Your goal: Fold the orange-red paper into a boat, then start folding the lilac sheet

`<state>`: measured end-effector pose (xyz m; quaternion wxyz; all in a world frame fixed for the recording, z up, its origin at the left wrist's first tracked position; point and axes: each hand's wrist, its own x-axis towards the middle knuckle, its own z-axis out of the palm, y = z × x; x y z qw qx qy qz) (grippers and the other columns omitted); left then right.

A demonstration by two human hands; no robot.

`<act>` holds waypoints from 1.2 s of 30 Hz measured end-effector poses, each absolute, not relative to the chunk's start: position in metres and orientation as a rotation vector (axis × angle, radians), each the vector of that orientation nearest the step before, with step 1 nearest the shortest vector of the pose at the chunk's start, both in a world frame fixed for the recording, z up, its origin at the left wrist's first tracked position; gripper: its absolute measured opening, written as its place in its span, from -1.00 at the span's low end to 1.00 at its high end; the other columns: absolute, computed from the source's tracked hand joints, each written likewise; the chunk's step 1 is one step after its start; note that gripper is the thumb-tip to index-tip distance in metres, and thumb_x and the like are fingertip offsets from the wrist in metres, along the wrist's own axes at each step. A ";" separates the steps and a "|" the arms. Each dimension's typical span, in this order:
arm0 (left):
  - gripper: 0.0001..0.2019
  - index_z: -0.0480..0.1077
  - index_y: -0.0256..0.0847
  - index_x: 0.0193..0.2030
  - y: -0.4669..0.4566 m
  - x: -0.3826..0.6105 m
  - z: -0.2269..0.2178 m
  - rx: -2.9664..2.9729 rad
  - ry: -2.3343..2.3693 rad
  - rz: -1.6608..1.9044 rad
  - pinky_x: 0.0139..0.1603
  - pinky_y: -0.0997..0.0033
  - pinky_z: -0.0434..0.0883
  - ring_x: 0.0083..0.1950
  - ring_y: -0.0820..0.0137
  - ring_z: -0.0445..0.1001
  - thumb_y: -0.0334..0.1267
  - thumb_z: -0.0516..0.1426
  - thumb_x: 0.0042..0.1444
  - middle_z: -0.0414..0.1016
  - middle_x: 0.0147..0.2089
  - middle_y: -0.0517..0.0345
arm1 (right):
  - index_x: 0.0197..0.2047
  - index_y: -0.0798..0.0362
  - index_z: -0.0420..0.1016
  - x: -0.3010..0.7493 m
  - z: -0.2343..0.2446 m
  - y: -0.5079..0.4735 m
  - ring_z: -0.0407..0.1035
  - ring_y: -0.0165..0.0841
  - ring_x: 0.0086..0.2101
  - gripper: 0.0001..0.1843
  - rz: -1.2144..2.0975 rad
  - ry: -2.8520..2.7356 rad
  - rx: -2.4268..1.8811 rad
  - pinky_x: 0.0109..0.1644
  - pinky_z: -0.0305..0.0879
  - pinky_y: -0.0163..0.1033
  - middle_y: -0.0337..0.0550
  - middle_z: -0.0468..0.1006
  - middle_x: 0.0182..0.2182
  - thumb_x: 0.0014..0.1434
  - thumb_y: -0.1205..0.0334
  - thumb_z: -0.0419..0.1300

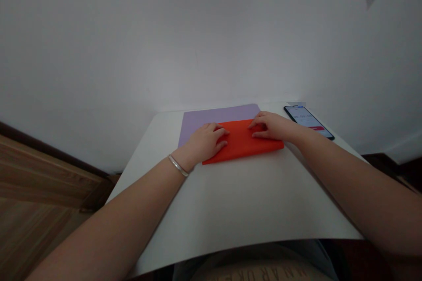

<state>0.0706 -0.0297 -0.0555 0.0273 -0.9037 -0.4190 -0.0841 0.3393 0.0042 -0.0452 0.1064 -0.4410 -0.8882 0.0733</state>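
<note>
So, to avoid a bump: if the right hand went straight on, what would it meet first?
Probably the left hand, across the red folded paper that the right hand rests on; depth is hard to judge from here.

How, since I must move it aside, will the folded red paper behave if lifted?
The folded red paper is probably light and floppy: it lies thin and flat, so it may sag if held by one edge. On the smooth white surface, it would likely slide easily.

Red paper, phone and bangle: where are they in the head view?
Red paper (239, 140), head view, middle of its top face.
Phone (308, 121), head view, centre of its lit screen.
Silver bangle (178, 166), head view, middle of its visible band.
</note>
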 end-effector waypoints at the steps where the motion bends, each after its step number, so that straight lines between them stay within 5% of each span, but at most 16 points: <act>1: -0.61 0.36 -0.18 0.18 -0.031 0.071 -0.056 -2.795 -1.300 -0.268 0.18 0.20 0.30 0.12 0.21 0.36 -0.14 0.00 0.27 0.39 0.14 -0.03 | -0.08 -0.03 0.60 0.339 -0.044 0.003 0.43 -0.26 -0.20 -0.71 0.221 -2.619 -1.313 -0.07 0.35 -0.19 -0.05 0.50 -0.15 0.10 0.20 0.25; 15: -0.48 0.34 -0.20 0.16 -0.030 0.075 -0.058 -2.779 -1.334 -0.278 0.19 0.17 0.28 0.15 0.14 0.34 0.09 0.07 0.18 0.35 0.16 -0.10 | 0.05 0.13 0.50 0.320 -0.036 -0.018 0.37 0.00 -0.08 -0.22 -0.049 -2.698 -1.486 0.03 0.31 0.03 0.18 0.46 -0.05 -0.07 -0.29 0.27; 36: -0.08 0.31 -0.31 0.18 -0.033 0.084 -0.058 -2.707 -1.398 -0.292 0.21 0.02 0.24 0.19 -0.02 0.29 0.46 0.04 -0.09 0.31 0.16 -0.29 | -0.04 0.16 0.49 0.299 -0.033 -0.039 0.32 0.08 -0.04 -0.05 -0.197 -2.661 -1.634 -0.01 0.33 0.07 0.26 0.46 -0.07 -0.16 -0.54 0.11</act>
